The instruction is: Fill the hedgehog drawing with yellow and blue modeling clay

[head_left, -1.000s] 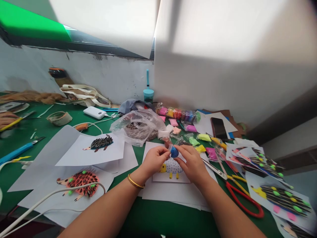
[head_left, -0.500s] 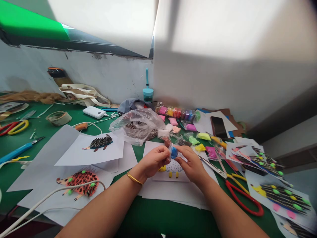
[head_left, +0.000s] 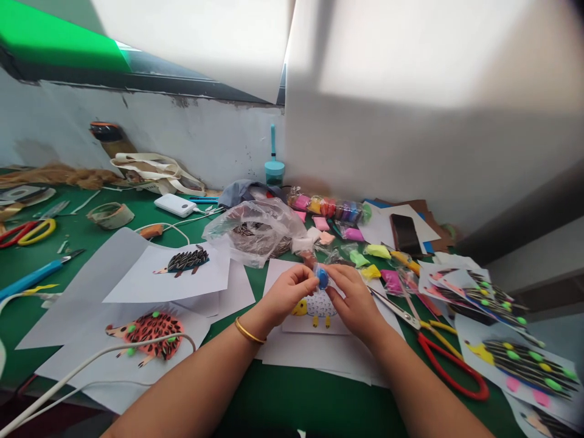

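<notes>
Between my two hands is a small blue clay piece [head_left: 323,279] in clear plastic wrap. My left hand [head_left: 292,294] pinches the wrap's left side with thumb and forefinger. My right hand [head_left: 351,298] grips the blue piece from the right. Under them lies a white paper with a hedgehog drawing [head_left: 322,306], its head and feet yellow and its body covered in blue marks; the hands hide its upper part. Several wrapped clay packets [head_left: 358,258] in green, yellow and pink lie just beyond my hands, beside a clear bag of striped seeds [head_left: 255,234].
Red-and-yellow scissors [head_left: 449,350] lie right of my right forearm. Finished hedgehog pictures are at the right [head_left: 520,359] and left [head_left: 150,337]. A white cable [head_left: 104,351] crosses the left one. A phone [head_left: 405,234], white power bank [head_left: 174,205] and blue craft knife [head_left: 34,278] also lie there.
The blue piece has turned a little between my fingers and shows a rounder face. Both hands stay close together, and the whole view has shifted slightly.
</notes>
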### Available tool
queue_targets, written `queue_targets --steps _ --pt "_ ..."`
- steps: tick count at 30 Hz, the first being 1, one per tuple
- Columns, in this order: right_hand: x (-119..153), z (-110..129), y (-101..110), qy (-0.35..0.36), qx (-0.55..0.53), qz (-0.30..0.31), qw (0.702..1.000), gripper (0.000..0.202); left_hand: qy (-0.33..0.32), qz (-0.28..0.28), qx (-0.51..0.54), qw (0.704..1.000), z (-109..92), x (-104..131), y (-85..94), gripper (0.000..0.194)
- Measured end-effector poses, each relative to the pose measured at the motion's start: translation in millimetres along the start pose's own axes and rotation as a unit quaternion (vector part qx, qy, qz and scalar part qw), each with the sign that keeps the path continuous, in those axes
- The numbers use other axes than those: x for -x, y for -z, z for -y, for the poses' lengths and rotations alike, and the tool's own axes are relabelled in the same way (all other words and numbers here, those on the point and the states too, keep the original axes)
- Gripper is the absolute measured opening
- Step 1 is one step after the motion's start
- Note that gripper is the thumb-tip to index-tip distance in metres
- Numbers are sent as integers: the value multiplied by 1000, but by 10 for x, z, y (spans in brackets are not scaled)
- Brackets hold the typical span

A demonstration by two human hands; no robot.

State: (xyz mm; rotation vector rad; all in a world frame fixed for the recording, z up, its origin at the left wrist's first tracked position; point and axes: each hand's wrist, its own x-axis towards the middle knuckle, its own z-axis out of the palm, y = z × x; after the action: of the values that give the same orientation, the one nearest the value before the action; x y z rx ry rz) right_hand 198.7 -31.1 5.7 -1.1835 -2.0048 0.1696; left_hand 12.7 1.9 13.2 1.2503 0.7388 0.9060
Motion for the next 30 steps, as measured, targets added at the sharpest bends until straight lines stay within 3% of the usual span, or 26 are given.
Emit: queue_targets --steps 2,5,10,20,30 --pt "-1 47 8 -9 17 -32 999 45 -26 -26 -44 998 1 5 -8 32" --pt "5 112 18 -14 26 -70 997 27 -61 -74 -103 990 2 19 -23 28" --pt "11 113 -29 -10 36 -16 999 30 -64 -29 -133 989 15 38 -52 25" --pt "-20 172 -41 -30 -43 31 998 19 -83 -29 -189 978 35 22 -29 24" --pt "-17 195 -35 -49 -17 -61 997 22 -110 -92 -371 917 65 58 -71 25"
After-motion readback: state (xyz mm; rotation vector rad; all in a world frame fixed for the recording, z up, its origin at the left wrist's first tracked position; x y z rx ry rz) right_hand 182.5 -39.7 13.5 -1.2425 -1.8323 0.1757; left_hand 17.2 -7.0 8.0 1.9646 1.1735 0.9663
